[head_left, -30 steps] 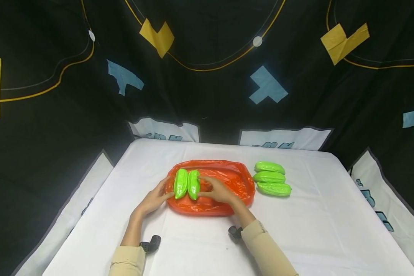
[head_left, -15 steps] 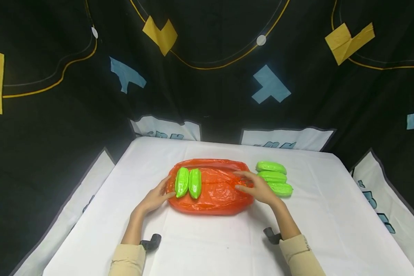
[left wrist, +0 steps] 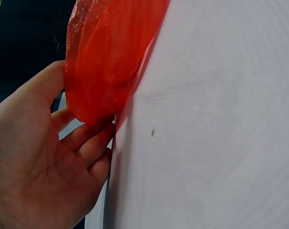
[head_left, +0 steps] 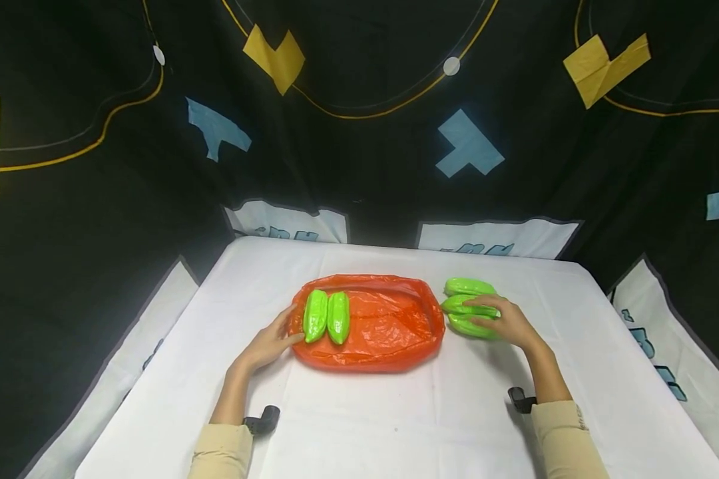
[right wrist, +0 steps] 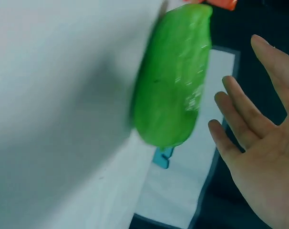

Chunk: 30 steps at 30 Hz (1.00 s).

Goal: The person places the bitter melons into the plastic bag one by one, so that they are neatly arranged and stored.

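Observation:
Two glossy green, ridged, cucumber-shaped vegetables, one at the left [head_left: 315, 316] and one beside it [head_left: 338, 318], lie on the left part of a shallow tray covered in red plastic [head_left: 389, 362]. My left hand [head_left: 269, 340] holds the tray's left end. In the left wrist view its thumb is at the red plastic [left wrist: 106, 57] and the fingers curl at the lower edge. Right of the tray, my right hand [head_left: 512, 322] hovers with spread fingers over a row of three more green vegetables [head_left: 464, 286]. The right wrist view shows the nearest vegetable [right wrist: 173, 81] apart from the fingers.
A white cloth [head_left: 359, 426] covers the table. Behind it hangs a black curtain [head_left: 359, 179] with yellow and blue patches. A dark wrist camera [head_left: 263, 422] is strapped to my left wrist, another [head_left: 521, 400] to my right.
My right hand has let go of the second vegetable on the tray and moved right to the row of three. The left hand stays at the tray's left end.

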Tool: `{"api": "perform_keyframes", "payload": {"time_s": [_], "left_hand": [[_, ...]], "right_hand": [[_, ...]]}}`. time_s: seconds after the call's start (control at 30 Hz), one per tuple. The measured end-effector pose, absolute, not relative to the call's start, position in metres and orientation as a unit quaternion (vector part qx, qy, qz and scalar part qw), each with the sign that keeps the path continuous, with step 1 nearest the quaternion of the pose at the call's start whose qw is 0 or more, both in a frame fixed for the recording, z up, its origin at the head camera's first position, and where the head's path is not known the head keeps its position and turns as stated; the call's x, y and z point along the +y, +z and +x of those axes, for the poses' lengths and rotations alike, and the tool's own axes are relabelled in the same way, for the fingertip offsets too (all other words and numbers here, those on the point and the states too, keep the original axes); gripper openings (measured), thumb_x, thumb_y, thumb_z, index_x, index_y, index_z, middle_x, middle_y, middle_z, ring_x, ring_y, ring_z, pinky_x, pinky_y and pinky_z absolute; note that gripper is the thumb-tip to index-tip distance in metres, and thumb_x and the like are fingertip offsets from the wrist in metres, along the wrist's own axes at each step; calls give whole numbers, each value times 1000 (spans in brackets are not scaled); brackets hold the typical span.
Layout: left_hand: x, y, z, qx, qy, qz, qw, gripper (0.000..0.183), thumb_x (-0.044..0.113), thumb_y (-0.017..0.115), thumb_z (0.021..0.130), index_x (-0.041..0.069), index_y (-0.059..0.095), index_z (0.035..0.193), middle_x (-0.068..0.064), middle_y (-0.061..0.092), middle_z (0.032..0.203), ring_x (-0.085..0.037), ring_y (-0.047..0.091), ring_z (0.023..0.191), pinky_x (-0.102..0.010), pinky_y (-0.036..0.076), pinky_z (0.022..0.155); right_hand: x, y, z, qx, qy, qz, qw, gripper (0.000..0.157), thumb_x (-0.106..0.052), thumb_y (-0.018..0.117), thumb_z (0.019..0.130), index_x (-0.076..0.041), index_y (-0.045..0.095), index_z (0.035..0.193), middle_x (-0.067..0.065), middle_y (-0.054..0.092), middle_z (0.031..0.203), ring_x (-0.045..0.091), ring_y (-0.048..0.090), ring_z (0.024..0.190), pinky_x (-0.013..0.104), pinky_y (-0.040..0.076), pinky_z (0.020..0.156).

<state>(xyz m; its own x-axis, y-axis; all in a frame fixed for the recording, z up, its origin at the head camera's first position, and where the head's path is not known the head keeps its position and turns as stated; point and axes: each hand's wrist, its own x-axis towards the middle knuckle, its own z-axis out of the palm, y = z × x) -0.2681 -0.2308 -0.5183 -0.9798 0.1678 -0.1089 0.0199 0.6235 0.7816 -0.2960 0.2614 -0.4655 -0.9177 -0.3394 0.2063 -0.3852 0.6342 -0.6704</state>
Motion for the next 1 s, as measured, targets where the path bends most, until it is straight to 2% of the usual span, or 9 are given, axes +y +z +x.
{"api": "perform_keyframes", "payload": {"time_s": [0.4,0.57,0.67,0.77,0.87,1.0], "left_hand": [[-232,-517,-267,898,428,65,79,79,47,59,86,20,18,148,-17,24,148,-42,27,131,-60,20,104],[-231,-517,-266,897,430,70,75,80,47,60,86,19,18,148,-19,25,148,-43,28,130,-60,21,104],[-231,-517,-266,897,431,69,76,80,47,60,85,20,18,148,-18,24,148,-43,27,131,-60,20,104],[-231,-518,-265,896,431,70,76,80,47,60,85,20,18,148,-18,24,149,-42,26,131,-60,20,104],[-231,-517,-265,897,430,73,75,80,46,60,85,19,19,148,-18,24,148,-43,25,131,-60,19,104],[-231,-516,-264,898,427,78,73,80,45,61,86,18,19,148,-19,24,148,-43,26,131,-60,20,104]], "right_hand": [[276,-483,-303,-905,369,213,-6,26,-11,72,79,-12,70,105,6,66,109,34,51,112,57,35,96],[279,-486,-303,-902,363,232,-28,26,-8,72,78,-10,71,104,9,65,110,35,53,110,57,38,94],[280,-487,-301,-904,353,237,-51,28,-10,73,78,-11,70,106,9,65,112,34,54,108,56,41,91],[280,-486,-298,-908,347,218,-90,33,-18,73,78,-17,69,111,5,63,116,29,54,100,48,44,83],[279,-484,-294,-908,343,205,-126,40,-26,73,78,-20,66,117,3,60,121,24,50,94,41,43,76],[277,-482,-287,-901,350,210,-148,48,-30,73,79,-17,60,124,7,55,128,27,53,97,42,45,78]]}}
